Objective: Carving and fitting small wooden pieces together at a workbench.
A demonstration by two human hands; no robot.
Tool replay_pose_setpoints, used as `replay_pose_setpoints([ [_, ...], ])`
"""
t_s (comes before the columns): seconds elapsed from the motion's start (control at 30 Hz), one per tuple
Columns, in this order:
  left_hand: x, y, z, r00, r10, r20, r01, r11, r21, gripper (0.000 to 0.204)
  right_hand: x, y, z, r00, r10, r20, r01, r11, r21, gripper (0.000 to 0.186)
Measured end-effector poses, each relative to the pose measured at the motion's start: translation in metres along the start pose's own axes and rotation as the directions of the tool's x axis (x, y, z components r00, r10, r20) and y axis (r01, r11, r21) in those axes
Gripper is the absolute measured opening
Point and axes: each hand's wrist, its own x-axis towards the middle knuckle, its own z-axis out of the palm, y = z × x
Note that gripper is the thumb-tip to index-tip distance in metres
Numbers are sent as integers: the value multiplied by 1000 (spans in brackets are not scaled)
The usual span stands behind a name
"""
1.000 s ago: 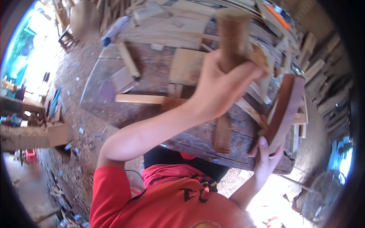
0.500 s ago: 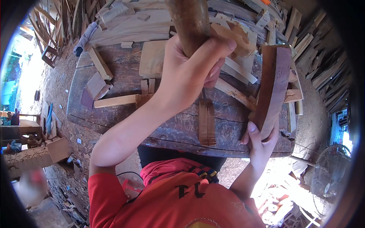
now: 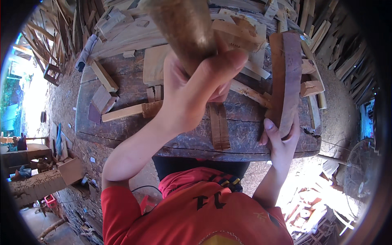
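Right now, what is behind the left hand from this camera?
Part of a pale board shows past the left hand, on the dark bench. That hand and the round wooden piece it grips cover its right side, which cannot be seen.

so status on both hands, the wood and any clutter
Left fingers around thick round wooden shaft. Right fingers gripping curved wooden piece. Short wooden block, offcuts nearby on worktable.

The curved board [image 3: 284, 77] is matt wood — the bench [image 3: 247, 130], scratched wood.
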Motion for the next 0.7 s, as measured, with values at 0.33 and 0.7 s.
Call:
replay_pose_setpoints([
  [0.33,-16,2,12,998,52,-38,-59,978,-202,20,5,-3,-7,999,6,43,-6,1000,5,35],
  [0.7,-38,-8,27,989,146,-17,-144,984,108,29,0,-2,-10,995,-25,100,29,999,-31,36],
])
